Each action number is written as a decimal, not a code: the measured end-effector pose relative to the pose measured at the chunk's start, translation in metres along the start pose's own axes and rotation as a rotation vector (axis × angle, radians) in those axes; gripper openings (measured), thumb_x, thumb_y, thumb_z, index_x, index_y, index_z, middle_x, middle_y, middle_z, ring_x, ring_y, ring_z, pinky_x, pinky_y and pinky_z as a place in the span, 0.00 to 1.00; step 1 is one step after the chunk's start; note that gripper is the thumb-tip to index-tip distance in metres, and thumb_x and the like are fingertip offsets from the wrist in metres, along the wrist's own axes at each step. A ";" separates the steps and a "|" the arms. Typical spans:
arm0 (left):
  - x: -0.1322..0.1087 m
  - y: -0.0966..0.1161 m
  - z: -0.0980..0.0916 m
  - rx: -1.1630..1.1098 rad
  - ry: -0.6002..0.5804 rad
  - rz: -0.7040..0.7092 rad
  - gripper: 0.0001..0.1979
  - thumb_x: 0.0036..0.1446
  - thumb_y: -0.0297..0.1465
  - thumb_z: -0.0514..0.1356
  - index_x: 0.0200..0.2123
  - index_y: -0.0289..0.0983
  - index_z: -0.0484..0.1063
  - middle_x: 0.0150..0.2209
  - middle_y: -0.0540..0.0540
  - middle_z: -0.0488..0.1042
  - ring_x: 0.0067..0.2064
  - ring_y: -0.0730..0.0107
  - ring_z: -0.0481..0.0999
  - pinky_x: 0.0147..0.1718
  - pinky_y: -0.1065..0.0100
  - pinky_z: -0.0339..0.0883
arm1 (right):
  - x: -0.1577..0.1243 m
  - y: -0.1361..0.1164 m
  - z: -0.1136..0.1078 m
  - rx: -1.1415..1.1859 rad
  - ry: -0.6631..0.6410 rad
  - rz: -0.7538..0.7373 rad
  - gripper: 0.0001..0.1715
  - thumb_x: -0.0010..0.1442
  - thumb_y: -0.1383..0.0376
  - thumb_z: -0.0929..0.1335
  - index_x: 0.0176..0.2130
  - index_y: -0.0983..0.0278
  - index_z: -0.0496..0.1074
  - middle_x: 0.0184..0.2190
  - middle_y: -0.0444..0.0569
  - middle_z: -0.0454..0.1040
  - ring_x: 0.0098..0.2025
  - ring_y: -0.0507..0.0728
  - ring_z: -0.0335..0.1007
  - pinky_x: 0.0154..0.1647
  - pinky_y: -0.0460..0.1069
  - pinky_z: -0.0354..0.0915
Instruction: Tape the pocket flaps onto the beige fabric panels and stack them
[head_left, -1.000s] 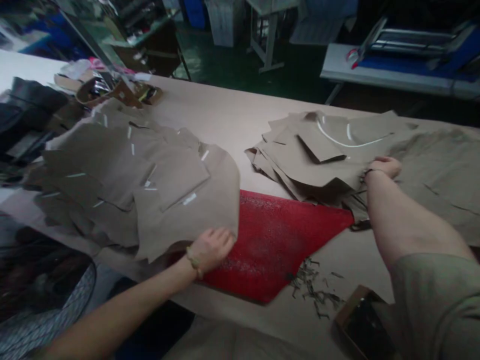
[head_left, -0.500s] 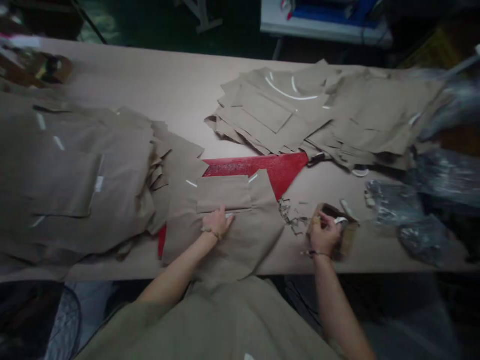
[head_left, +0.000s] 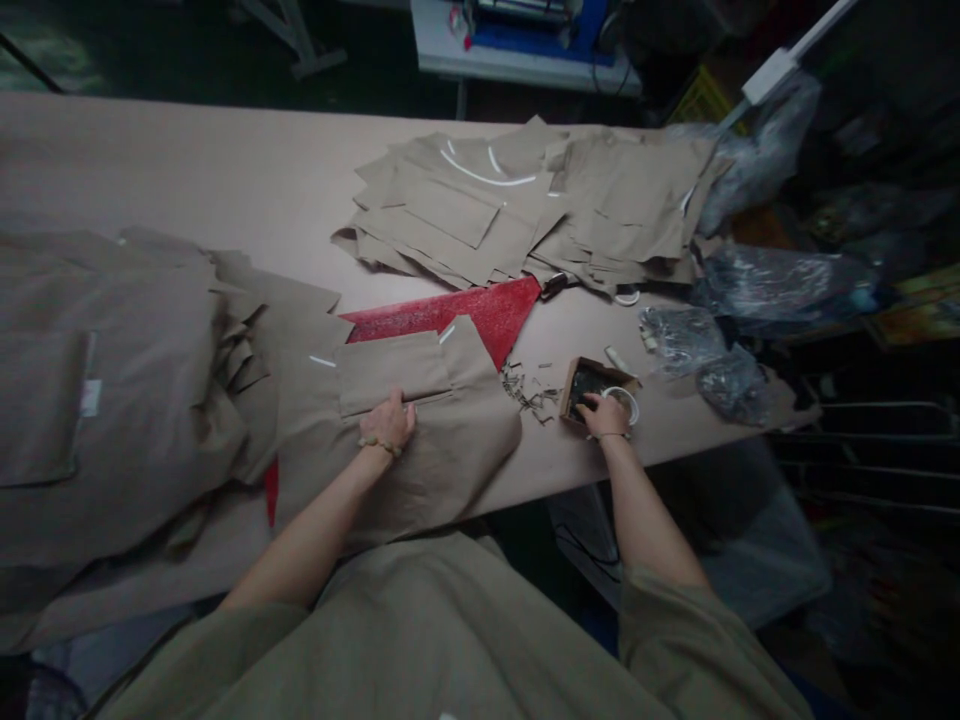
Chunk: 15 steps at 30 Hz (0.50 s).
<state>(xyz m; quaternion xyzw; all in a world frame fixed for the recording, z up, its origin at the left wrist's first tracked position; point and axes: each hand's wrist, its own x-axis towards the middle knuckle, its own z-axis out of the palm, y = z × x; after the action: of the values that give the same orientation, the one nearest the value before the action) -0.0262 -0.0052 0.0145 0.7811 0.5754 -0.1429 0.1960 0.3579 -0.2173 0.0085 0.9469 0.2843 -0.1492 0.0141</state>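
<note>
A beige fabric piece [head_left: 465, 450] with a sewn pocket [head_left: 394, 370] lies in front of me at the table's near side. My left hand [head_left: 390, 422] presses on it at the pocket's lower edge, fingers bent and gripping the cloth there. To the right stands a small cardboard box [head_left: 568, 392] with dark contents. My right hand [head_left: 606, 413] reaches into it, fingers drawn together; anything between them is too small to make out. A white ring [head_left: 632, 398], like a tape roll, sits beside that hand. Several small metal pieces [head_left: 532, 400] lie scattered between fabric and box.
A red flat sheet [head_left: 465, 308] shows from under the fabric piece. Beige fabric stacks lie at the left [head_left: 127, 350] and at the back [head_left: 480, 215]. Clear plastic bags [head_left: 682, 338] stand right of the box, with more wrapped goods [head_left: 787, 280] beyond.
The view has swung to the right. My right hand has moved from above the box's near side down into it. My left hand stays at the pocket's lower edge.
</note>
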 end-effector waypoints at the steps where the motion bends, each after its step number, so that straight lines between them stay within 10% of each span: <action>1: -0.002 -0.002 0.000 -0.008 -0.005 0.000 0.22 0.69 0.45 0.49 0.56 0.38 0.66 0.43 0.36 0.81 0.45 0.49 0.82 0.40 0.59 0.70 | 0.001 -0.003 0.001 -0.005 -0.026 0.034 0.20 0.62 0.60 0.70 0.52 0.61 0.81 0.48 0.58 0.77 0.48 0.61 0.72 0.52 0.54 0.66; 15: -0.047 -0.069 0.022 -0.140 0.071 0.069 0.18 0.69 0.42 0.54 0.57 0.42 0.71 0.44 0.42 0.81 0.46 0.57 0.81 0.40 0.64 0.69 | 0.010 -0.006 0.011 0.000 0.122 0.035 0.10 0.60 0.65 0.70 0.37 0.66 0.82 0.34 0.56 0.78 0.34 0.58 0.72 0.37 0.52 0.67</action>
<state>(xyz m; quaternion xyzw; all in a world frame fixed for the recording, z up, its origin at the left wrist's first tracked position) -0.1063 -0.0369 0.0065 0.7895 0.5631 -0.0678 0.2346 0.3593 -0.2085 -0.0045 0.9591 0.2682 -0.0908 -0.0008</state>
